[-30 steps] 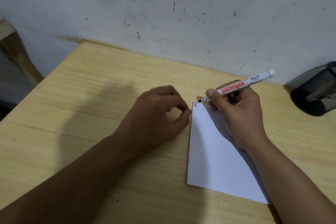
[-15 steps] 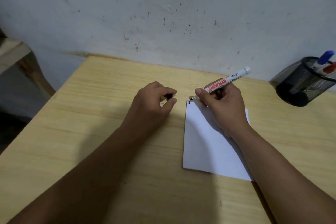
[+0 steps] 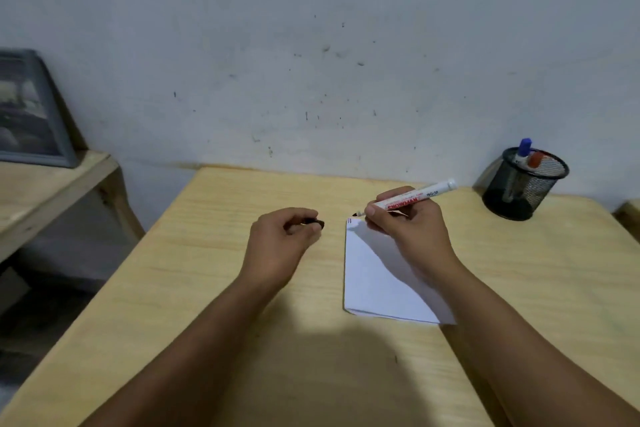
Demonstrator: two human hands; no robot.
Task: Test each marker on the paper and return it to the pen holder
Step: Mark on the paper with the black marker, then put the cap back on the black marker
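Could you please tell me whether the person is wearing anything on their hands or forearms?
Nothing shows: the left hand and right hand are bare, with no gloves, rings, watch or bracelets visible. Both forearms are uncovered as far as the bottom edge of the picture, with no sleeves in view.

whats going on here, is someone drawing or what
A person is trying out markers on a sheet of white paper lying on a wooden table. The right hand holds an uncapped white marker with its dark tip at the paper's top left corner, where a few short lines are drawn. The left hand holds a small dark piece, likely the marker's cap. A black mesh pen holder near the wall holds a blue-capped and a red-capped marker.
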